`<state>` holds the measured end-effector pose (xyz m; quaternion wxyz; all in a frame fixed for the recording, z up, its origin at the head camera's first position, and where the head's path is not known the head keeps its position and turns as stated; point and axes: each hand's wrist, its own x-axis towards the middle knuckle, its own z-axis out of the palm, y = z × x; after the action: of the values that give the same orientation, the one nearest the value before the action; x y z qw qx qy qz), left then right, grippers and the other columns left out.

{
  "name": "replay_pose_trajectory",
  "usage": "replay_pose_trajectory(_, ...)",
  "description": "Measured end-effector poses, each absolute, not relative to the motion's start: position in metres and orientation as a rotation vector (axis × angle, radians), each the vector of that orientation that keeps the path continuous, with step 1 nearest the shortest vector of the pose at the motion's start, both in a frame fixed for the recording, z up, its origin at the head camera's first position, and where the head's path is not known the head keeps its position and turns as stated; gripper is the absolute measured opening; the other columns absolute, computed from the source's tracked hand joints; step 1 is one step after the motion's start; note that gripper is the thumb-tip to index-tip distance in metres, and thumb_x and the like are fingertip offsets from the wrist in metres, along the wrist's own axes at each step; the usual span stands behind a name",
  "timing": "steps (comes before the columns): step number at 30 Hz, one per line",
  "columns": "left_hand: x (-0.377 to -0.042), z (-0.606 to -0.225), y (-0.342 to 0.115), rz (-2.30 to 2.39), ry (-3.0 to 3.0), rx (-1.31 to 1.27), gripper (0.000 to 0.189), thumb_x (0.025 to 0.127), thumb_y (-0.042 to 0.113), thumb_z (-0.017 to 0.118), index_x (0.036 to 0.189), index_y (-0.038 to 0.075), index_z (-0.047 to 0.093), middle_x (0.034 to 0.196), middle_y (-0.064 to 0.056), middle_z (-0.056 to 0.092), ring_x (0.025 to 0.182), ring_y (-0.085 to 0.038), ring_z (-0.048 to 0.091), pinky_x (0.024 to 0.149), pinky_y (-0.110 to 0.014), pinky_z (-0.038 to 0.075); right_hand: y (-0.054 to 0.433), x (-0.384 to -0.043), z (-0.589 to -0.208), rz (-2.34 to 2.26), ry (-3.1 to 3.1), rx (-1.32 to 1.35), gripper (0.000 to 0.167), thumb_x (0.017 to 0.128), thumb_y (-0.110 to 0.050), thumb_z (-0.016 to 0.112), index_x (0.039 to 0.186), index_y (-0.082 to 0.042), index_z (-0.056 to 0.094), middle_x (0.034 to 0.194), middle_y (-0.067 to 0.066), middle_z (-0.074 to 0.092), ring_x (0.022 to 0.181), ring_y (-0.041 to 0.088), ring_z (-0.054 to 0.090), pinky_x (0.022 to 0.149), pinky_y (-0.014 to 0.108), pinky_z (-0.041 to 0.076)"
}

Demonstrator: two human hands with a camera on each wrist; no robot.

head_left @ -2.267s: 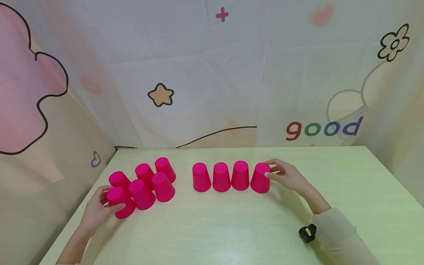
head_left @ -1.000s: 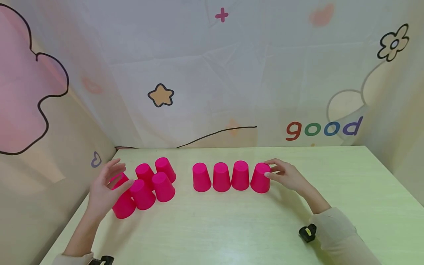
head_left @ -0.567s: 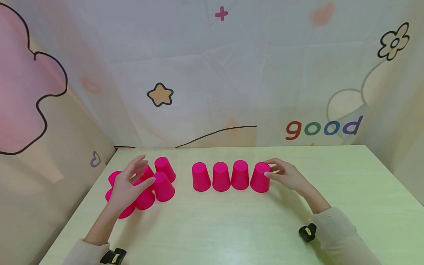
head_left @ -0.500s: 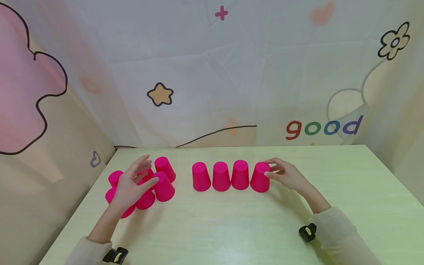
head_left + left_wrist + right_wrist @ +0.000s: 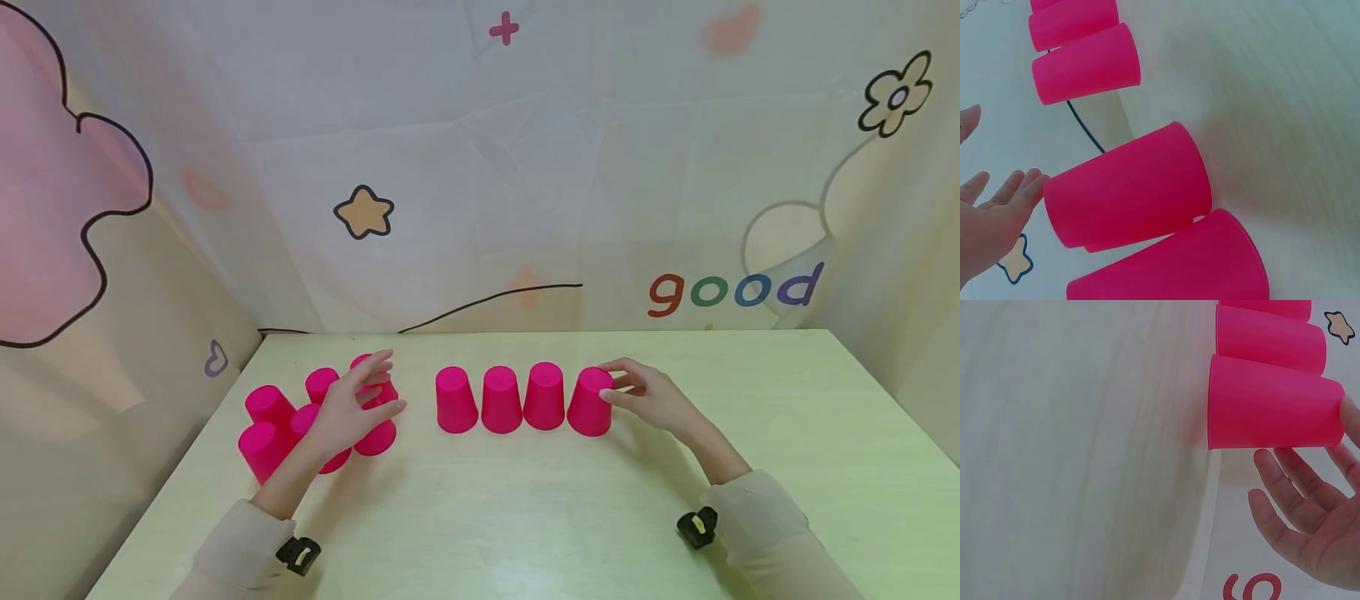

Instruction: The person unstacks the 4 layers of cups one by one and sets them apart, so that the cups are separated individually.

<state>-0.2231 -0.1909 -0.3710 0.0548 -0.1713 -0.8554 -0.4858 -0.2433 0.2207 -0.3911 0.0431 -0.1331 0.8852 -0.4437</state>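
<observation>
Several pink cups stand upside down on the table in two groups. Over the left group, my left hand (image 5: 352, 412) hovers with its fingers spread, hiding parts of the cups below. It is nearest the front right cup (image 5: 375, 439) of that group; in the left wrist view its fingertips appear beside a cup (image 5: 1129, 184), and contact is unclear. At the right end of a straight row, my right hand (image 5: 652, 400) holds the end cup (image 5: 587, 408) near its top, thumb in front and a finger behind. In the right wrist view the other fingers hang loosely beside this cup (image 5: 1275, 406).
The pale table (image 5: 510, 517) meets a printed cloth backdrop (image 5: 480, 183) behind the cups. A gap separates the left group from the row's left end cup (image 5: 456, 402). Each wrist wears a black device, such as the right one (image 5: 697, 527).
My left hand has let go of the front left cup, risen, and swept rightward above the left group. My right hand and the row have stayed in place.
</observation>
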Motion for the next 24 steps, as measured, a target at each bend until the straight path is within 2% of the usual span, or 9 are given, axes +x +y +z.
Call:
replay_pose_trajectory(15, -0.242, -0.387, -0.157, -1.426, -2.727, -0.636, 0.074, 0.077, 0.012, 0.071, 0.140, 0.009, 0.031, 0.133, -0.017, 0.042, 0.117, -0.036, 0.045, 0.093, -0.046, 0.041, 0.222, -0.245, -0.397, -1.363, 2.703, -0.409, 0.044, 0.086, -0.018, 0.062, 0.125, -0.005, 0.048, 0.116, 0.021, 0.053, 0.102, 0.037, 0.053, 0.076, 0.044, 0.051)
replay_pose_trajectory(24, -0.251, -0.394, -0.136, -1.288, -2.798, -0.598, 0.072, 0.077, 0.014, 0.072, 0.138, 0.007, 0.035, 0.128, -0.015, 0.046, 0.112, -0.035, 0.047, 0.088, -0.047, 0.045, 0.221, -0.244, -0.394, -1.364, 2.710, -0.420, 0.043, 0.086, -0.019, 0.062, 0.124, -0.005, 0.048, 0.116, 0.021, 0.053, 0.102, 0.038, 0.053, 0.076, 0.045, 0.051)
